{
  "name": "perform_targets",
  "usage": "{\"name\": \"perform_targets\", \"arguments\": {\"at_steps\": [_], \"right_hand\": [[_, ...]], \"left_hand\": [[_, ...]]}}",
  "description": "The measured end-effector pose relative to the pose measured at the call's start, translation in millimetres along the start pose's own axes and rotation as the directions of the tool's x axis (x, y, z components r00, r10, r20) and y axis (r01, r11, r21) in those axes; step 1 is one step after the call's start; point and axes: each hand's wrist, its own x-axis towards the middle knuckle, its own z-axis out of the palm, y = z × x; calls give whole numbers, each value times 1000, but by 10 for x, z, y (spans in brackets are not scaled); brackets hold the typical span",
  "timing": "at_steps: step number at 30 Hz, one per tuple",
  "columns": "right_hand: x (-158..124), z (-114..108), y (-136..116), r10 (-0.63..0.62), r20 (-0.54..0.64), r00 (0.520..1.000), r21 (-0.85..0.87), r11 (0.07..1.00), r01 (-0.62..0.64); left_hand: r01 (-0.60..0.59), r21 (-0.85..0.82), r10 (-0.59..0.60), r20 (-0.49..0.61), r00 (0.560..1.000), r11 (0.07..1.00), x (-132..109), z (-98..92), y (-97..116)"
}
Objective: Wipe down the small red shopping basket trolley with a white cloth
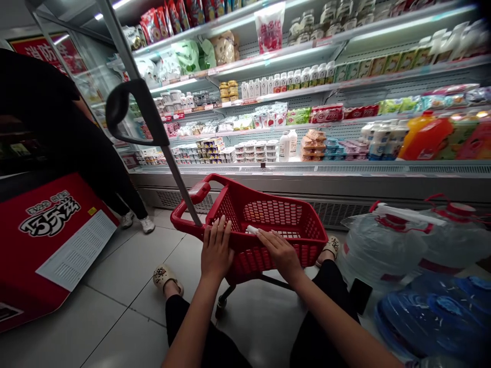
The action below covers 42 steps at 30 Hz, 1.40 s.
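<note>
A red plastic shopping trolley (pixel 273 211) with a perforated basket stands in front of me. My left hand (pixel 217 250) lies on its near rim, fingers stretched forward and no object visible in it. My right hand (pixel 279 253) rests on the same rim farther right. At its fingertips is a small white tube (pixel 252 229), pinched between thumb and fingers as far as I can see; its far end points over the basket. A grey pole (pixel 177 168) with a dark loop handle (pixel 132 112) rises from the trolley's left end.
A refrigerated shelf unit (pixel 245 168) full of dairy and drinks spans the back. Large water bottles (pixel 387 245) and blue water jugs (pixel 433 312) stand at right, near a dark phone-like slab (pixel 360 295). At left are a red freezer chest (pixel 57 240) and a person in black (pixel 92 148).
</note>
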Motion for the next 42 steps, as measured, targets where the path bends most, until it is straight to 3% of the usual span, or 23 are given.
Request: {"name": "perform_targets", "arguments": {"at_steps": [8, 11, 14, 16, 19, 23, 26, 31, 34, 36, 39, 42], "right_hand": [[-748, -448, 799, 124, -4, 992, -167, 978, -123], [-938, -556, 958, 203, -32, 979, -225, 953, -204], [-861, -471, 849, 218, -70, 973, -193, 954, -228], [-652, -311, 625, 175, -66, 982, -139, 973, -182], [-263, -36, 238, 80, -65, 995, -78, 993, -85], [-29, 106, 58, 24, -45, 999, -38, 999, -26], [-169, 1, 253, 43, -3, 999, -49, 998, -43], [-643, -324, 757, 100, 10, 995, -93, 991, -98], [-839, -455, 881, 90, 6, 996, -101, 991, -89], [-878, -467, 810, 72, 4, 997, -88, 994, -71], [-830, -392, 507, 68, -30, 997, -72, 995, -70], [-748, -303, 162, 5, -4, 1000, -25, 1000, -5]], "left_hand": [[36, -34, -37, -22, 999, 999, 63, -18, -104], [83, -37, -83, -11, 996, 996, 87, 5, -45], [80, -60, -77, 46, 996, 995, 97, 114, 183], [4, -101, 8, 111, 994, 995, 91, 225, 399], [-1, -125, 18, 132, 991, 992, 74, 372, 633], [-40, -135, 57, 129, 990, 990, 69, 428, 570], [-79, -150, 99, 129, 987, 986, 82, 400, 401], [-91, -165, 112, 117, 987, 982, 113, 363, 193], [-90, -165, 110, 119, 987, 982, 146, 355, 73], [-44, -158, 63, 118, 991, 986, 173, 364, 34], [89, -144, -73, 113, 991, 986, 194, 404, 133], [68, -176, -42, 150, 988, 982, 142, 447, 368]]}}
